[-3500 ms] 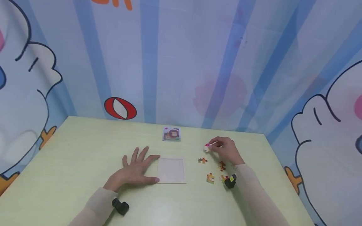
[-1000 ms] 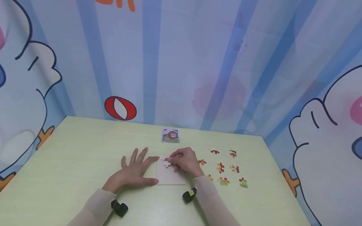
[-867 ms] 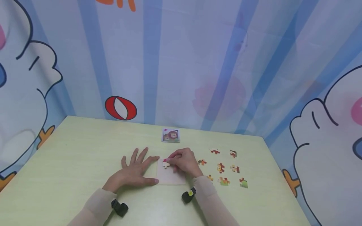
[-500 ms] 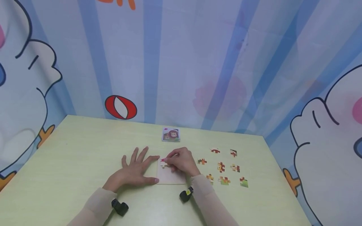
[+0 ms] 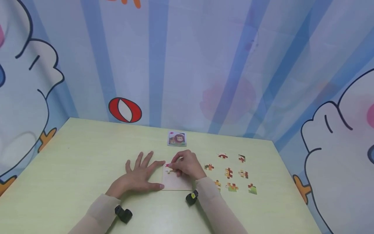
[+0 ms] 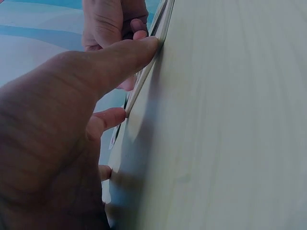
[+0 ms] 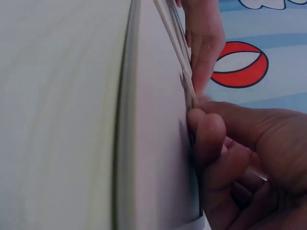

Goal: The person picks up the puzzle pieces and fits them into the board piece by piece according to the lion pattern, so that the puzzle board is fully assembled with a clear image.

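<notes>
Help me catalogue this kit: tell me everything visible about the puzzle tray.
The puzzle tray is a shallow, roughly square, pale board with a thin, raised, apparently wooden rim. It lies flat on the table. The left hand touches its left edge with thumb and index finger; the right hand holds a puzzle piece at its far left corner.

Orange marks (image 5: 137,3) on the backdrop (image 5: 187,65) are cut off; no text is readable.

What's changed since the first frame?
Right hand carried the pink-and-white jigsaw piece left to the far-left corner of the square pale tray, still pinched. Unchanged: left hand spread at the tray's left edge; square lion-picture card beyond.
</notes>
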The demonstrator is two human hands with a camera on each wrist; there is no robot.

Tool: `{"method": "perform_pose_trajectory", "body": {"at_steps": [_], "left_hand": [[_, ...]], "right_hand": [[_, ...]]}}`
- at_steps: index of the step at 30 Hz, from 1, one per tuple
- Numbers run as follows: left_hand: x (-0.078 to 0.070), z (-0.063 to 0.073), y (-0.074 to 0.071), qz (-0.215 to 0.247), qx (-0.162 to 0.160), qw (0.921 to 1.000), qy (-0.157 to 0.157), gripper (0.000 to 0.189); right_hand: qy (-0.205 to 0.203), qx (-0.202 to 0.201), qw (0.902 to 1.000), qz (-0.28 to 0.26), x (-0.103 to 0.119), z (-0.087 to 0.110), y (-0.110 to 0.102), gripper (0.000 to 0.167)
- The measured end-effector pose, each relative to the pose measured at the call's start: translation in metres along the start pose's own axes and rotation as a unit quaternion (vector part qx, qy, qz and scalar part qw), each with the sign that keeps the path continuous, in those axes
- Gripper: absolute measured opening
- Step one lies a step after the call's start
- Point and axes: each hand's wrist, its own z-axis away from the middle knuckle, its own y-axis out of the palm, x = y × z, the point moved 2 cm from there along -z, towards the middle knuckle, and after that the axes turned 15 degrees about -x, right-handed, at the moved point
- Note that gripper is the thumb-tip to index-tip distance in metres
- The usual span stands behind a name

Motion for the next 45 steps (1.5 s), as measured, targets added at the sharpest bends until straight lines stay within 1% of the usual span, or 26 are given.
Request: {"method": "perform_pose_trajectory", "body": {"at_steps": [4,8,11,16,20,24,28,31,35,37,43,45], "left_hand": [[0.005,0.002,0.002,0.003,-0.012,0.9999,-0.003,0.094],[0.007,0.004,0.001,0.007,-0.017,0.9998,-0.002,0.094],[0.004,0.004,-0.001,0.01,-0.014,0.9998,-0.004,0.092],[-0.001,0.0,-0.002,0.007,-0.011,0.9999,-0.001,0.091],[0.0,-0.001,0.002,0.015,-0.016,0.9998,0.002,0.093],[-0.001,0.001,-0.001,0.018,-0.013,0.9997,0.003,0.094],[-0.002,0.002,-0.002,0.019,-0.013,0.9997,0.003,0.095],[-0.003,0.001,-0.001,0.02,-0.013,0.9997,0.002,0.096],[-0.003,0.0,0.0,0.016,-0.007,0.9998,0.002,0.095],[-0.002,0.001,0.002,0.019,-0.006,0.9998,0.004,0.095],[0.003,0.001,0.005,0.025,-0.022,0.9994,0.014,0.096],[0.004,0.001,0.004,0.023,-0.02,0.9995,0.009,0.096]], "right_hand": [[-0.015,-0.005,0.9992,0.037,0.001,-0.002,0.001,0.018],[-0.011,-0.011,0.9985,0.053,0.0,-0.002,0.003,0.023],[-0.014,-0.021,0.9981,0.057,-0.002,-0.003,0.003,0.023],[-0.037,-0.043,0.997,0.053,-0.005,-0.004,0.0,0.026],[-0.049,-0.04,0.9972,0.041,-0.008,-0.005,-0.002,0.023],[-0.058,-0.04,0.9968,0.037,-0.01,-0.006,-0.005,0.019],[-0.062,-0.058,0.9958,0.034,-0.013,-0.007,-0.019,0.02],[-0.067,-0.069,0.9952,0.017,-0.017,-0.008,-0.034,0.019],[-0.083,-0.084,0.993,0.001,-0.03,-0.01,-0.054,0.015],[-0.087,-0.091,0.9921,-0.001,-0.038,-0.01,-0.065,0.016],[-0.061,-0.122,0.9907,0.008,-0.057,-0.014,-0.097,0.025],[-0.056,-0.128,0.99,0.02,-0.062,-0.015,-0.106,0.027]]}}
